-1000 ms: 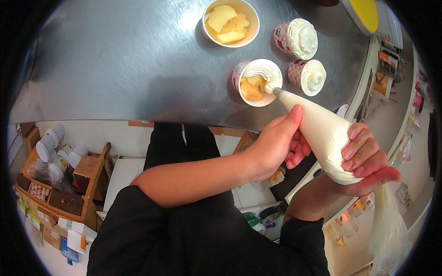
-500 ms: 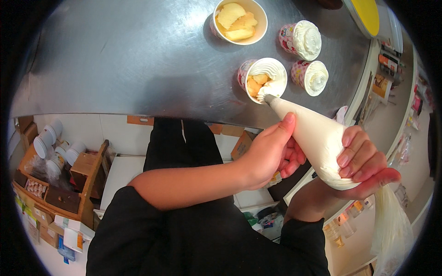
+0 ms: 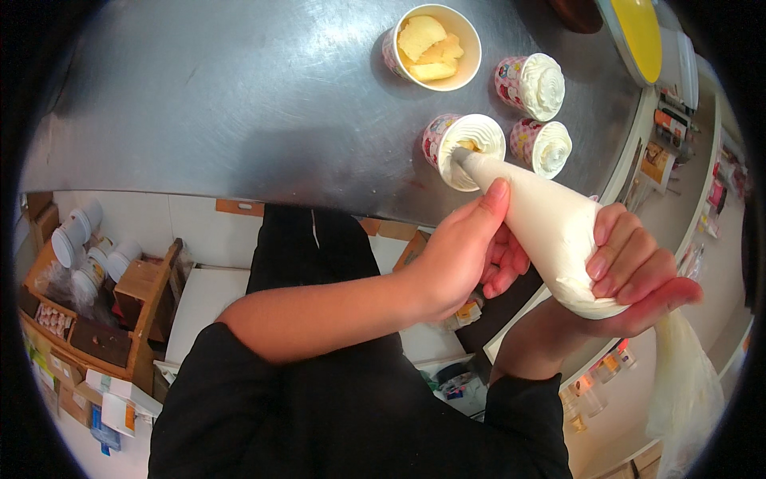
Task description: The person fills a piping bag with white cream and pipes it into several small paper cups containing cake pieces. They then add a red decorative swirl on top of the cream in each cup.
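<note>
A piping bag [image 3: 546, 223] full of white cream slants across the front of the table, its metal tip [image 3: 460, 158] down inside a patterned paper cup [image 3: 433, 137]. Cream ridges line that cup's inner wall, and a bit of yellow cake shows in the middle. My right hand [image 3: 638, 263] is wrapped round the bag's gathered wide end, from which the loose clear plastic [image 3: 682, 383] hangs. Nearer the tip, my left hand [image 3: 463, 255] steadies the bag, thumb against its side and fingers curled beneath.
Behind is a larger paper cup [image 3: 391, 52] with cake pieces [image 3: 431, 44]. Two cups topped with swirled cream, one farther [image 3: 511, 78] and one nearer [image 3: 523, 136], stand to the right on the metal table [image 3: 223, 120]. A yellow round item [image 3: 638, 36] sits at the far right edge.
The tip has moved from the cup's near rim to inside it, and cream now covers most of the cake there. The cups appear slightly lower and farther right in view.
</note>
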Tool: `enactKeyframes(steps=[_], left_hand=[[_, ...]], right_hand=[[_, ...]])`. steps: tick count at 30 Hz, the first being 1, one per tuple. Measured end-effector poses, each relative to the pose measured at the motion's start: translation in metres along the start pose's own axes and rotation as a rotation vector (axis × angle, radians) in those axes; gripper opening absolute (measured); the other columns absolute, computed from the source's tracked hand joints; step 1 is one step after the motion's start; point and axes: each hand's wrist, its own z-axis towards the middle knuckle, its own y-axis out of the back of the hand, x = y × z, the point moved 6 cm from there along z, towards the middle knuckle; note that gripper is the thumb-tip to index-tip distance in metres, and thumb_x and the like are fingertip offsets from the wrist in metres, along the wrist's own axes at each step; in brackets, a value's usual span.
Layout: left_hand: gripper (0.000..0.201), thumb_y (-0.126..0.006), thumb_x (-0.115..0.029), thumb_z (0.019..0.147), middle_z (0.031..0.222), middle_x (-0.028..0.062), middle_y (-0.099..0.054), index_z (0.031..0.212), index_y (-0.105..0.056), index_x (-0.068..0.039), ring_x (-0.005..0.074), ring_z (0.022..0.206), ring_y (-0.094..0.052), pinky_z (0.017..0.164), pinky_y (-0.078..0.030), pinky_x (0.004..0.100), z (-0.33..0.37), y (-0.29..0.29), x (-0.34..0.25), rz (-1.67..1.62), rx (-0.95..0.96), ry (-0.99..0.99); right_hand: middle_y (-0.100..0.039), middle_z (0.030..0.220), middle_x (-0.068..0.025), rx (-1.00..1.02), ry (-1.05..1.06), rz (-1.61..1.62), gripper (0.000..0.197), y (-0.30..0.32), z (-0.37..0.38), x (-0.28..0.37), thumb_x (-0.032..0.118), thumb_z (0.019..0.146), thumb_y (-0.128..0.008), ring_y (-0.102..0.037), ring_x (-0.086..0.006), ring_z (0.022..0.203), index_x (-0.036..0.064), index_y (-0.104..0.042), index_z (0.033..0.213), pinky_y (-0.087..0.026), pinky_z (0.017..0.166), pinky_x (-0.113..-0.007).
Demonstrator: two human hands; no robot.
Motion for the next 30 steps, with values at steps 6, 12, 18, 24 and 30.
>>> enactKeyframes(steps=[6, 12, 18, 24, 30], left_hand=[[0.052, -0.024, -0.051, 0.092, 0.069, 0.0038, -0.05, 0.103, -0.048, -0.006, 0.0097, 0.048, -0.04, 0.04, -0.03, 0.0216, 0.013, -0.006, 0.002, 0.029, 0.047, 0.068], [0.051, -0.024, -0.05, 0.093, 0.068, 0.0037, -0.05, 0.101, -0.048, -0.006, 0.0104, 0.047, -0.039, 0.039, -0.03, 0.0219, 0.021, -0.011, 0.017, 0.005, 0.103, 0.105], [0.05, -0.024, -0.048, 0.093, 0.07, 0.0043, -0.051, 0.103, -0.047, -0.005, 0.0107, 0.046, -0.039, 0.039, -0.03, 0.0218, 0.009, -0.006, 0.022, -0.017, 0.048, 0.095], [0.05, -0.024, -0.049, 0.093, 0.066, 0.0034, -0.05, 0.102, -0.048, -0.006, 0.0104, 0.046, -0.039, 0.038, -0.029, 0.0219, 0.006, -0.008, 0.009, 0.015, 0.058, 0.033], [0.052, -0.025, -0.052, 0.091, 0.061, 0.0018, -0.047, 0.093, -0.05, -0.007, 0.0093, 0.045, -0.04, 0.039, -0.029, 0.0209, 0.019, -0.018, 0.002, 0.078, 0.053, 0.059]], right_hand=[[-0.042, 0.045, -0.0008, 0.029, 0.015, -0.015, 0.059, 0.009, 0.009, 0.003, 0.051, 0.092, -0.018, -0.039, -0.0128, 0.042, 0.0135, -0.039, 0.053, -0.033, 0.055, -0.028], [-0.041, 0.045, -0.0005, 0.003, -0.014, 0.01, 0.057, 0.021, 0.005, 0.007, 0.05, 0.092, -0.02, -0.037, -0.0119, 0.04, 0.0132, -0.039, 0.053, -0.031, 0.051, -0.026], [-0.041, 0.045, -0.0004, -0.027, -0.046, 0.081, 0.057, 0.016, -0.005, 0.006, 0.05, 0.092, -0.022, -0.036, -0.0112, 0.039, 0.0126, -0.04, 0.053, -0.029, 0.049, -0.025], [-0.041, 0.046, -0.0009, -0.013, -0.041, 0.129, 0.057, 0.011, 0.003, 0.006, 0.05, 0.092, -0.022, -0.036, -0.0114, 0.039, 0.0122, -0.04, 0.054, -0.029, 0.049, -0.026], [-0.041, 0.045, -0.002, 0.043, -0.013, 0.11, 0.058, 0.021, 0.014, 0.009, 0.051, 0.092, -0.022, -0.035, -0.0121, 0.038, 0.0117, -0.04, 0.054, -0.028, 0.048, -0.026]])
